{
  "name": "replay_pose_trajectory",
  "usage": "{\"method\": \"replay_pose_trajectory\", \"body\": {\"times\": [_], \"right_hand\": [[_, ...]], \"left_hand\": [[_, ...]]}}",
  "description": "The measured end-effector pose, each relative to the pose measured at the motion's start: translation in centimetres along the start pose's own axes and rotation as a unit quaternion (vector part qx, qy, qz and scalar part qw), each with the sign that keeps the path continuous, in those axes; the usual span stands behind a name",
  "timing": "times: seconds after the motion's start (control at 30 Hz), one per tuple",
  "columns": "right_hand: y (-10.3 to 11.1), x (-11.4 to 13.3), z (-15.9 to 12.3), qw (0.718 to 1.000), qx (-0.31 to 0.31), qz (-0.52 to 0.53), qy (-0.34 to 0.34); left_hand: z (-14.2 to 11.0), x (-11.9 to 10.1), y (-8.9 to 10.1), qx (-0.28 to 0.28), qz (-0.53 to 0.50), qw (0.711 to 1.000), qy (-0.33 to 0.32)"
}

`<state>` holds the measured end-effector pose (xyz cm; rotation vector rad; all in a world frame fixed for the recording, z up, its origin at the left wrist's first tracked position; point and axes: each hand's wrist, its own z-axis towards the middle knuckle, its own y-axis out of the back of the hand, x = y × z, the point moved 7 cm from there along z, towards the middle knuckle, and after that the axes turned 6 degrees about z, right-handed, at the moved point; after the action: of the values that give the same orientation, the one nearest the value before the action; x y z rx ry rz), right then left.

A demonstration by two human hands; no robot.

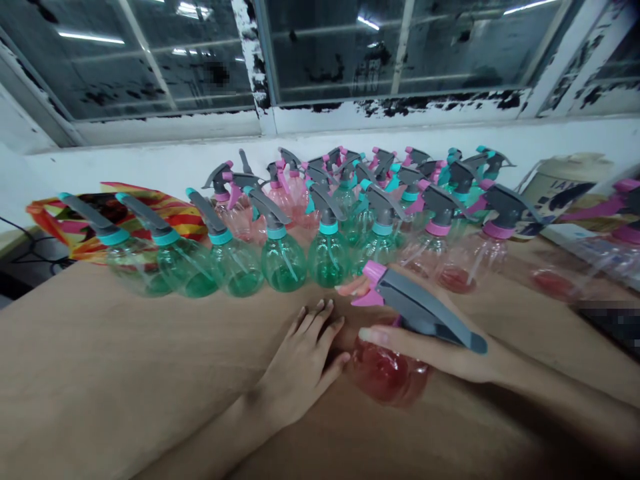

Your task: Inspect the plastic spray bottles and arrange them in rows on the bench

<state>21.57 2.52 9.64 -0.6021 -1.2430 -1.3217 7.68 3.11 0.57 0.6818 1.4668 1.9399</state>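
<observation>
My right hand (425, 347) is wrapped round a spray bottle (387, 377) with a pink nozzle, a grey lever and red liquid inside. The bottle is near the front of the table and slightly blurred. Just left of it, my left hand (305, 367) lies palm down on the tabletop, fingers stretched, holding nothing. Beyond both hands runs a row of spray bottles: green ones with teal collars, such as the green spray bottle (283, 263), and at the right pink ones, such as the pink spray bottle (463, 263).
Several more spray bottles (345, 180) crowd behind the front row. A colourful plastic bag (175, 207) lies back left. A cream container (560, 180) stands back right, and a dark object (615, 327) lies at the right edge. Windows (400, 53) line the wall behind the wooden table (100, 387).
</observation>
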Motion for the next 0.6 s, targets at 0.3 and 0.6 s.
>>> {"method": "replay_pose_trajectory", "body": {"times": [0.3, 0.6], "right_hand": [[-0.46, -0.09, -0.23, 0.999, -0.028, 0.026, 0.017], [-0.52, -0.17, -0.25, 0.998, -0.045, 0.027, 0.028]], "left_hand": [[0.07, -0.13, -0.13, 0.015, 0.009, 1.0, 0.0], [0.32, -0.24, 0.27, 0.017, 0.011, 1.0, -0.005]]}}
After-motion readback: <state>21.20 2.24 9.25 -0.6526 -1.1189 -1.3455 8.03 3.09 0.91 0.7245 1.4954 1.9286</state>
